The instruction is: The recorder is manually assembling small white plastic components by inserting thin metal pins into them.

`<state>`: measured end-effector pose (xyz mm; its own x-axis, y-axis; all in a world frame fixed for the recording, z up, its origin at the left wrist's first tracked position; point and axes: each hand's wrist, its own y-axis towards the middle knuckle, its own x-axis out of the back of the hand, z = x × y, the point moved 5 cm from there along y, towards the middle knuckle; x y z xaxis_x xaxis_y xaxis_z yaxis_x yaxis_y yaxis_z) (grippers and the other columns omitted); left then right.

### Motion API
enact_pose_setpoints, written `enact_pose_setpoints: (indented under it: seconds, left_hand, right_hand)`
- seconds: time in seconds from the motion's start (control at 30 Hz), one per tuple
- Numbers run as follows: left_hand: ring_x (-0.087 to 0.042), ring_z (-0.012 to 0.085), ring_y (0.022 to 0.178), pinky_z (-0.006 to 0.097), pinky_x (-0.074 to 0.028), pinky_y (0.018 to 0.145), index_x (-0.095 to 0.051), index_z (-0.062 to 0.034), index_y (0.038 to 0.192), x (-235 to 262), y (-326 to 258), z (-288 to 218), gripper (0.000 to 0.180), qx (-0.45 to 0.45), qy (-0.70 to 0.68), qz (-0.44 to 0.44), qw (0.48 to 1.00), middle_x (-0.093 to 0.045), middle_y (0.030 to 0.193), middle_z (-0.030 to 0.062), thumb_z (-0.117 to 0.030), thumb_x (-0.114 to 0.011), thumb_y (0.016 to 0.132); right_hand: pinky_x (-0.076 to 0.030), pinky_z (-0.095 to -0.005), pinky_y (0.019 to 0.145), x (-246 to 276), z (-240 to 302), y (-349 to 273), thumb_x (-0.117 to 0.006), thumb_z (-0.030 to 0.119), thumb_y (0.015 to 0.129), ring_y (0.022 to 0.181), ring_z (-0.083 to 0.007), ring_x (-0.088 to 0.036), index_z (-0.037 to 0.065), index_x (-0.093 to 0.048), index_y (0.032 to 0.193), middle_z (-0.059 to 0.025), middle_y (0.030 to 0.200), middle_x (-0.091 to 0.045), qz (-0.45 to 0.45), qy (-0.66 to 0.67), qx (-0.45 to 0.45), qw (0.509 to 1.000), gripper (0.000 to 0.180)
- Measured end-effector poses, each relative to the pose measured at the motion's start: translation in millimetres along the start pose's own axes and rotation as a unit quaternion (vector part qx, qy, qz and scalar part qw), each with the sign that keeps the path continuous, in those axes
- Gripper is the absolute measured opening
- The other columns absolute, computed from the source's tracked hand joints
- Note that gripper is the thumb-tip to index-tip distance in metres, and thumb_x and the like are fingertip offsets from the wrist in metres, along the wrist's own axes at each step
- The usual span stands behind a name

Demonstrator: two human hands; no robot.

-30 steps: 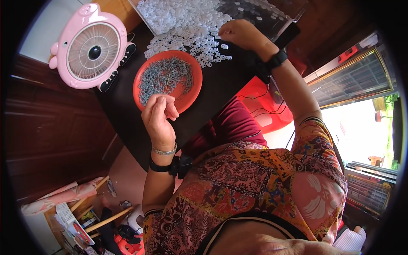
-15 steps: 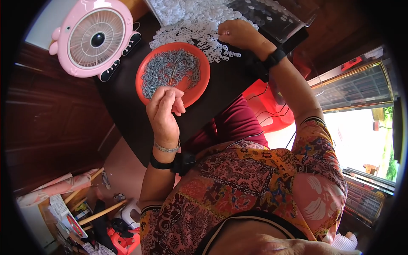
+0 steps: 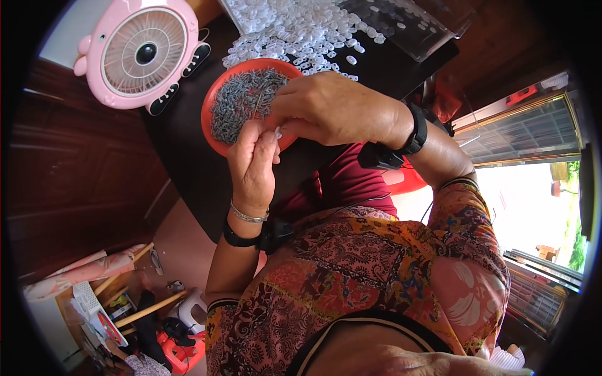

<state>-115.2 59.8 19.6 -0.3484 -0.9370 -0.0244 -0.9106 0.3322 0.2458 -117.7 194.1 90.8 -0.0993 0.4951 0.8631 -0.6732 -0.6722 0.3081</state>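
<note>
A small white plastic piece [image 3: 278,133] shows between the fingertips of my two hands, above the near edge of an orange-red bowl [image 3: 209,135]. My right hand [image 3: 335,109] reaches over the bowl from the right, its fingers closed on that piece. My left hand [image 3: 253,166] is closed in a pinch and meets the piece at the thumb tip; what else it may hold is hidden. Many small grey screws [image 3: 237,103] fill the bowl. A thin pale rod [image 3: 258,105] shows over them; whether it lies there or is held I cannot tell.
Loose white oval pieces with holes [image 3: 301,31] are heaped behind the bowl, by a clear plastic bin [image 3: 426,31]. A pink fan [image 3: 141,56] stands at the left on the dark table [image 3: 188,182]. A red stool [image 3: 404,180] is at the right.
My right hand has left the heap of white pieces and come down and left to my left hand, with a white piece now at the fingertips. My left hand has shifted slightly right.
</note>
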Motion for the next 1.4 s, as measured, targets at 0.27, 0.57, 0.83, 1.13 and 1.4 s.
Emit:
enact_pose_setpoints:
  seconds: [0.27,0.57,0.83,1.13,1.4]
  left_hand:
    - [-0.041,0.0042,0.055,0.019,-0.031,0.049,-0.051,-0.0040,0.082,-0.7,-0.9,-4.2,0.017,0.012,-0.050,0.011,0.999,-0.047,0.063,-0.0017,-0.015,-0.047,0.095]
    - [-0.042,0.0043,0.054,0.020,-0.033,0.048,-0.053,-0.0034,0.080,3.1,-1.1,1.0,0.019,0.065,-0.058,0.035,0.996,-0.051,0.064,-0.0004,-0.016,-0.048,0.094]
    - [-0.045,0.0064,0.051,0.019,-0.031,0.047,-0.057,-0.0029,0.080,20.3,2.0,7.5,0.018,0.079,-0.138,-0.087,0.983,-0.051,0.062,-0.0005,-0.017,-0.051,0.090]
    - [-0.047,0.0088,0.052,0.020,-0.032,0.047,-0.055,-0.0033,0.083,18.7,1.1,11.8,0.018,0.093,-0.197,-0.081,0.973,-0.053,0.064,0.0012,-0.017,-0.049,0.091]
    - [-0.045,0.0074,0.049,0.020,-0.029,0.046,-0.057,-0.0031,0.079,21.0,1.9,8.7,0.019,0.059,-0.148,-0.083,0.984,-0.051,0.060,0.0005,-0.017,-0.050,0.090]
  right_hand:
    - [-0.049,-0.0353,0.062,-5.8,-5.4,-2.6,-0.063,0.011,0.079,0.070,-0.0281,-0.063,0.003,-0.062,0.087,-0.0109,0.074,-0.062,-0.053,0.111,-0.078,0.989,0.011]
    - [-0.049,-0.0322,0.061,-4.9,-11.4,0.6,-0.065,0.011,0.080,0.068,-0.0231,-0.063,0.003,-0.064,0.087,-0.0091,0.075,-0.064,-0.066,0.146,-0.060,0.985,0.011]
    - [-0.050,-0.0308,0.064,-7.0,-47.1,11.6,-0.066,0.012,0.081,0.070,-0.0209,-0.063,0.001,-0.065,0.090,-0.0096,0.082,-0.064,-0.039,0.039,-0.082,0.995,0.014]
    - [-0.051,-0.0308,0.067,-15.6,-3.2,23.9,-0.070,0.009,0.078,0.078,-0.0217,-0.063,0.004,-0.066,0.098,-0.0075,0.083,-0.063,-0.063,0.085,0.027,0.994,0.021]
    - [-0.050,-0.0340,0.070,-13.7,-29.0,27.9,-0.067,0.007,0.078,0.081,-0.0259,-0.062,0.004,-0.067,0.093,-0.0070,0.086,-0.063,-0.014,0.065,0.034,0.997,0.015]
